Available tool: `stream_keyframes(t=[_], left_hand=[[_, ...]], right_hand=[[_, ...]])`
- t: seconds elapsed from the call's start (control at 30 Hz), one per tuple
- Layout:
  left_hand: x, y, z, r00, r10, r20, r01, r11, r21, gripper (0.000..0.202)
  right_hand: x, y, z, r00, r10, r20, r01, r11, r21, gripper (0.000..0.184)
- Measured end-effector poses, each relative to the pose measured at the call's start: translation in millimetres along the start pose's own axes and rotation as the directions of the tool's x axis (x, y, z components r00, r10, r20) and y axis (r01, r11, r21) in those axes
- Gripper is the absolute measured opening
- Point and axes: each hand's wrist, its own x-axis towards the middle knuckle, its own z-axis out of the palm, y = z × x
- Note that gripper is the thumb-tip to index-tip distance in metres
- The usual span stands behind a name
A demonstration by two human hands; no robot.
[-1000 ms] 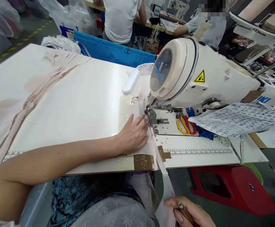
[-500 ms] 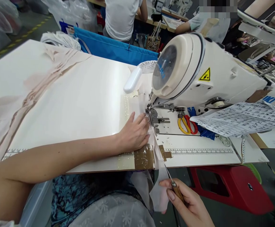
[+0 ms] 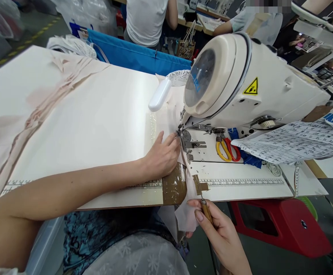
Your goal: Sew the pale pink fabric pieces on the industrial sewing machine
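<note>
My left hand (image 3: 164, 157) lies on pale pink sheer fabric (image 3: 166, 119), fingers stretched forward, fingertips close beside the presser foot (image 3: 180, 131) of the white sewing machine (image 3: 275, 88). The thumb is spread from the other fingers. Below the table's front edge, my right hand (image 3: 222, 236) is closed around the wooden handle of an awl (image 3: 206, 211), whose metal tip points up toward the machine. A loose strip of the fabric (image 3: 187, 214) hangs over the edge beside the right fingers. Whether these fingers also pinch it I cannot tell.
Yellow-and-red-handled scissors (image 3: 224, 149) lie under the machine arm, near a printed paper sheet (image 3: 295, 141). A white plastic piece (image 3: 160, 94) stands behind the fabric. More pink fabric (image 3: 44, 109) covers the table's left side. A blue cloth bin (image 3: 137, 55) borders the back; people sit beyond.
My right hand has moved up and slightly left with the awl, closer to the table edge. The fabric strip has shifted up with it. The left hand has stayed almost in place.
</note>
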Motion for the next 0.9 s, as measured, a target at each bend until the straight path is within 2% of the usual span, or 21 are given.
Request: stream_keyframes(t=[0.07, 0.13, 0.23, 0.33, 0.43, 0.57, 0.63, 0.73, 0.9], left_hand=[[3, -3, 0.1, 1.0, 0.001, 0.003, -0.001, 1.0, 0.031, 0.037], [6, -6, -0.6, 1.0, 0.0, -0.009, 0.001, 0.998, 0.056, 0.037], [8, -10, -4.3, 1.0, 0.011, -0.013, -0.01, 0.997, 0.078, 0.041], [6, -11, -8.8, 1.0, 0.002, 0.009, -0.003, 0.997, 0.074, 0.039], [3, -10, -10.5, 1.0, 0.005, 0.009, -0.005, 0.999, 0.046, 0.035], [1, -9, -7.8, 0.999, 0.028, 0.018, -0.029, 0.999, 0.041, 0.036], [2, -10, -5.4, 1.0, 0.029, 0.011, -0.029, 0.999, 0.025, 0.037], [5, -12, -1.3, 1.0, 0.017, -0.01, -0.017, 1.0, -0.015, 0.035], [12, -19, 5.4, 0.999, -0.011, -0.041, 0.009, 0.999, -0.044, 0.034]], right_hand=[[2, 1, 5, 1.0, 0.002, 0.0, -0.002, 0.994, 0.106, 0.032], [3, 4, 14, 0.999, 0.044, -0.03, -0.033, 0.956, 0.292, 0.031], [2, 11, 32, 0.98, 0.186, -0.068, -0.113, 0.806, 0.581, 0.034], [-3, 20, 46, 0.958, 0.286, -0.021, -0.194, 0.7, 0.687, 0.039], [-8, 28, 48, 0.96, 0.279, -0.034, -0.185, 0.717, 0.672, 0.04], [-13, 33, 39, 0.956, 0.213, -0.201, -0.088, 0.863, 0.497, 0.033], [-14, 32, 34, 0.954, 0.178, -0.241, -0.073, 0.919, 0.386, 0.034], [-14, 27, 32, 0.958, 0.151, -0.243, -0.078, 0.955, 0.286, 0.037], [-10, 26, 36, 0.967, 0.109, -0.23, -0.049, 0.966, 0.253, 0.034]])
